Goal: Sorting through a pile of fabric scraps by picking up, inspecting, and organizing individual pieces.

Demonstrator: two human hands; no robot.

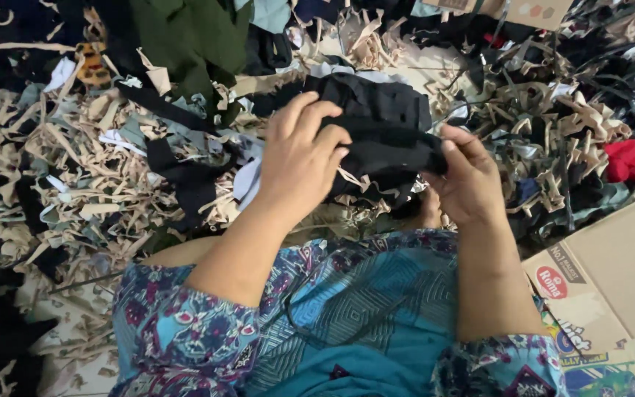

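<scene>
Head view, looking down over the person's lap.

Left hand [299,158]: grip closed, fingers curled over the near-left edge of a black cloth piece [376,125]. Thumb side is hidden under the fabric, so the exact pinch point can't be seen.

Right hand [464,180]: grip pressed together, thumb and fingers pinching the right end of the same black cloth piece, where it narrows to a folded band.

The cloth is stretched between the two grips, bunched and rising just beyond the fingertips, held up off the scrap heap. A bare foot [428,209] shows below the cloth, between the wrists.

Around the grips:
- Beyond and on both sides: a floor-level pile of beige fabric strips [97,169], mixed with dark offcuts.
- Left of the left grip: a black strip [185,173] lying across the beige strips, and a white scrap [246,180] just beside the wrist.
- Far beyond the left grip: a dark green garment [185,37].
- Right of the right grip, well apart: a red scrap [630,162].
- Near side of the right grip, by the elbow: flattened cardboard boxes [611,272], one plain brown, one with colour printing.
- Closest to the camera: a blue-and-purple patterned dress [347,316] covering the lap, both forearms resting over it.
</scene>
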